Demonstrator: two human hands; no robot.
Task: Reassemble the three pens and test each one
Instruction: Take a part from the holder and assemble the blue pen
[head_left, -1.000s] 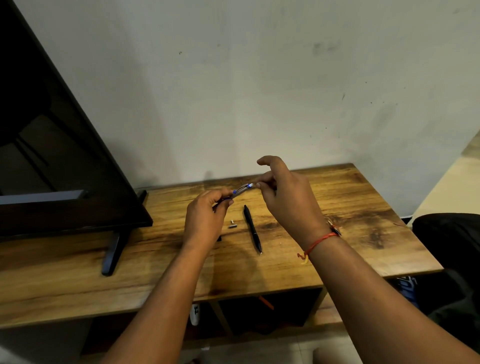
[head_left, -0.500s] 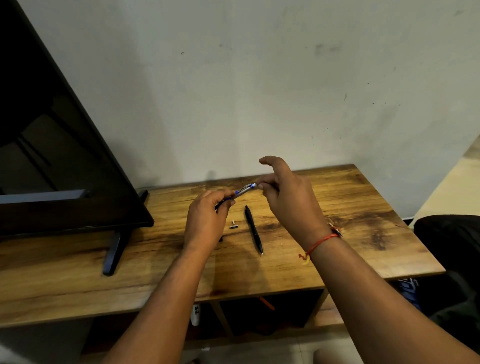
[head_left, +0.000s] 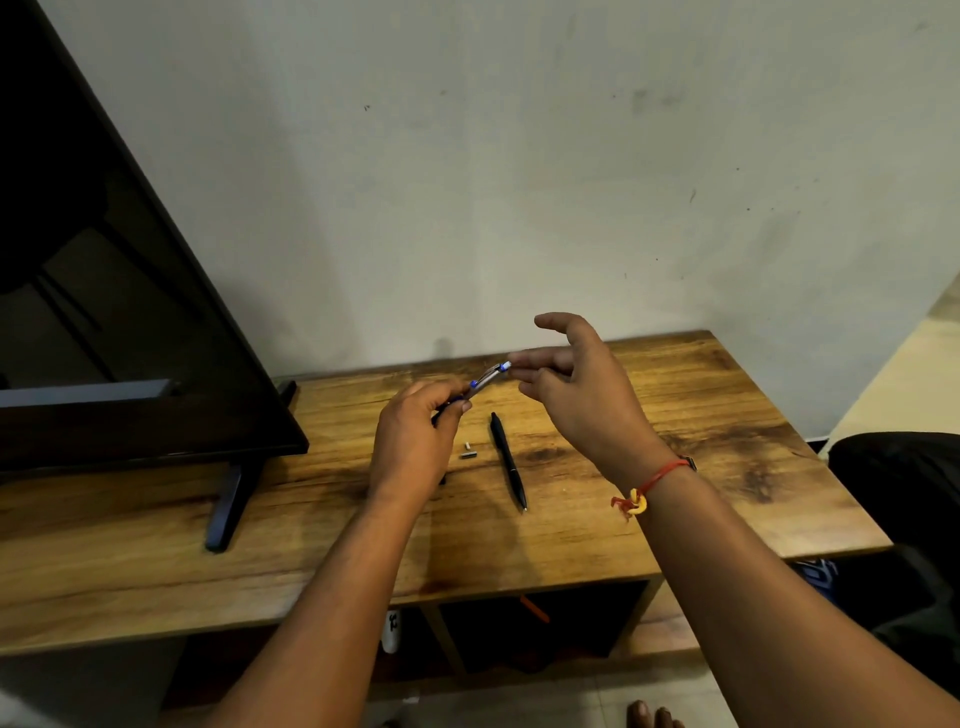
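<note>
My left hand (head_left: 415, 441) grips a silver and blue pen (head_left: 487, 378) by its lower end, the pen slanting up to the right above the wooden table (head_left: 675, 467). My right hand (head_left: 582, 395) hovers just right of the pen's top end with fingers spread and relaxed, one fingertip close to the tip; it holds nothing. A black pen (head_left: 508, 460) lies whole on the table between my hands. Two small silver pen parts (head_left: 468, 451) lie just left of it. Another dark part under my left hand is mostly hidden.
A dark flat screen (head_left: 130, 338) on a stand with a black foot (head_left: 228, 504) fills the left of the table. The wall stands close behind. Shelves under the table hold small items. A dark seat (head_left: 904, 493) sits at the right.
My right hand has let go of the pen's top end and opened its fingers, drawing slightly right. My left hand keeps the pen in the same place.
</note>
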